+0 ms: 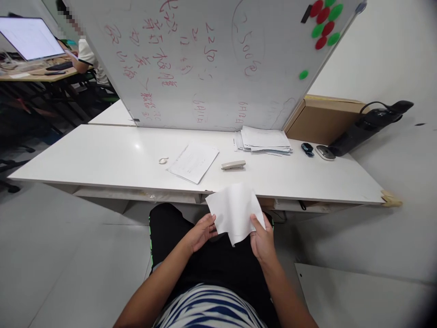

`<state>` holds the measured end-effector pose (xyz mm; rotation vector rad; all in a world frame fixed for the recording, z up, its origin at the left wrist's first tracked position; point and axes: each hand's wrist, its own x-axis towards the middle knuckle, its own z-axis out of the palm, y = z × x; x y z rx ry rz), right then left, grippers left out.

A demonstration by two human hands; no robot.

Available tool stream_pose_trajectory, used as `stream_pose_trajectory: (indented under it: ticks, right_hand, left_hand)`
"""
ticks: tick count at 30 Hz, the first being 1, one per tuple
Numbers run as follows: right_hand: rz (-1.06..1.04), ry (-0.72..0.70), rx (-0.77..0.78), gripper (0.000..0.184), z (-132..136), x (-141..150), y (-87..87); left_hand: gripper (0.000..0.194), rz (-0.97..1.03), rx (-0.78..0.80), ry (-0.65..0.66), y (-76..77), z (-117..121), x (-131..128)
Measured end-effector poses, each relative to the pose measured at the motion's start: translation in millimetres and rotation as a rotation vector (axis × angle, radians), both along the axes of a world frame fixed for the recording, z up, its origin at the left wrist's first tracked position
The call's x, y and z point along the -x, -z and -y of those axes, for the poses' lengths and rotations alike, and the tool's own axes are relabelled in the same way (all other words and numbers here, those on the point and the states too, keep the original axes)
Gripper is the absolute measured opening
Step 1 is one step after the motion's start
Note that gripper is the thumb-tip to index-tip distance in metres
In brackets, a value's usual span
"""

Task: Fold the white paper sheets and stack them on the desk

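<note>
Between my two hands, over my lap at the desk's front edge, is a white sheet of paper (235,212), bent with a soft fold down its middle. My left hand (201,233) pinches its left edge, thumb on top. At the right edge my right hand (262,237) grips it, thumb over the face and fingers behind. Beyond the paper, a beige stapler (233,165) lies on the white desk (112,157). To its left is a thin stack of papers (194,161), and a thicker paper stack (264,139) sits behind it to the right.
A whiteboard (218,91) with red writing and magnets stands along the desk's back. At right are a cardboard box (321,120), a black bottle (368,125), a mouse (325,152) and a small dark object (307,149). A white ring-like item (163,160) lies left. Another person sits far left.
</note>
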<state>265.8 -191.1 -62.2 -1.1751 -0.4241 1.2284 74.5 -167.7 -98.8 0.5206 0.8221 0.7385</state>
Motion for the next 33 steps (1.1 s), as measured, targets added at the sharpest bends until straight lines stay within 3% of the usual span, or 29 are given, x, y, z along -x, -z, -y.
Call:
stream_pose_trajectory:
  ticks: [3, 7, 12, 15, 17, 20, 24, 26, 28, 31, 33]
  right_hand:
    - [0.02, -0.117, -0.019, 0.042, 6.6, 10.0, -15.0]
    - [0.083, -0.23, -0.063, 0.04, 10.5, 9.8, -38.2]
    - [0.323, -0.119, -0.11, 0.044, 2.9, -14.9, -44.8]
    - [0.431, -0.073, -0.105, 0.047, -3.7, -30.8, -40.4]
    - [0.44, -0.118, -0.091, 0.05, -8.7, -39.8, -40.2]
    - [0.4, -0.306, -0.098, 0.053, -18.7, -51.6, -47.6]
    - [0.417, -0.526, -0.118, 0.052, -38.8, -65.3, -67.1]
    - [0.525, -0.485, -0.109, 0.049, -52.2, -69.2, -76.1]
    - [0.655, -0.35, -0.119, 0.046, -67.6, -69.5, -81.0]
    - [0.782, -0.192, -0.128, 0.044, -90.7, -63.2, -76.3]
    - [0.804, -0.18, -0.109, 0.046, -103.1, -56.5, -65.4]
  left_hand:
    - [0.047, 0.179, 0.008, 0.079, 1.9, -0.1, -4.5]
    - [0.054, 0.27, -0.056, 0.118, -14.9, 4.9, -9.1]
    - [0.051, 0.185, -0.176, -0.031, -37.7, 8.4, -6.4]
    - [0.048, 0.01, -0.231, -0.175, -41.9, 0.4, -0.4]
    - [0.046, -0.199, -0.291, -0.3, -44.7, -9.5, 4.0]
    - [0.042, -0.469, -0.47, -0.421, -57.1, -28.3, 7.8]
    - [0.035, -0.634, -0.732, -0.457, -87.8, -55.4, 3.8]
    - [0.031, -0.706, -0.856, -0.464, -100.8, -69.3, -1.3]
    - [0.028, -0.769, -0.984, -0.471, -106.4, -82.9, -7.7]
    - [0.024, -0.854, -1.087, -0.474, -97.5, -100.1, -18.6]
    - [0.023, -0.9, -1.035, -0.468, -83.3, -106.6, -25.5]
